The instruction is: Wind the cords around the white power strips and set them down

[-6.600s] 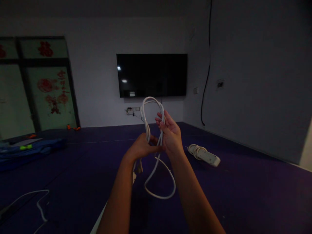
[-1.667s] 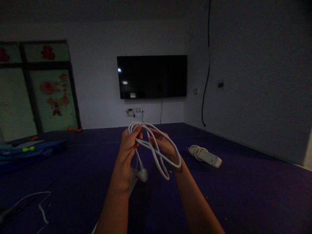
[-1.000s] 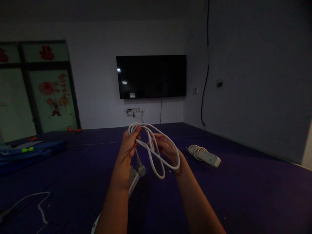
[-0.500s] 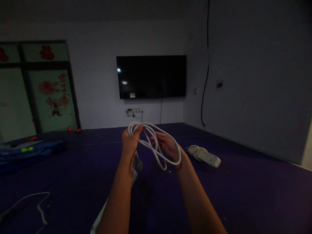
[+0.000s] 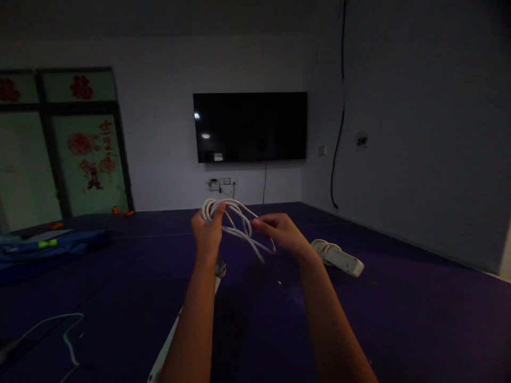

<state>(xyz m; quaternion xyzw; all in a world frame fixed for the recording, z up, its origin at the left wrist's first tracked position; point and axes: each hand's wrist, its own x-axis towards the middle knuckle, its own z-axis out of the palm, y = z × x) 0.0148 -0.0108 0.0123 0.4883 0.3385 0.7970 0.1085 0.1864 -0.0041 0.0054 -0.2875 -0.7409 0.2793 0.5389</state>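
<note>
Loops of a white power cord (image 5: 238,233) are bunched in my left hand (image 5: 207,231), whose thumb presses across them. My right hand (image 5: 279,231) pinches one strand of the same cord between thumb and fingertips, to the right of the bundle. Several loops hang down between the two hands. Below my left wrist a grey plug (image 5: 221,267) shows in part. Partly hidden by my left forearm, a white power strip (image 5: 165,348) lies at a slant.
Another white power strip (image 5: 346,262) with its cord wound at one end lies on the purple floor (image 5: 259,330) at right. A loose white cable (image 5: 69,346) is at lower left, blue cloth (image 5: 80,242) farther back. A television (image 5: 251,127) hangs on the far wall.
My right hand has come out from behind the loops and closed on a strand. The wide loop around my right wrist has drawn in, and my left hand has shifted slightly left.
</note>
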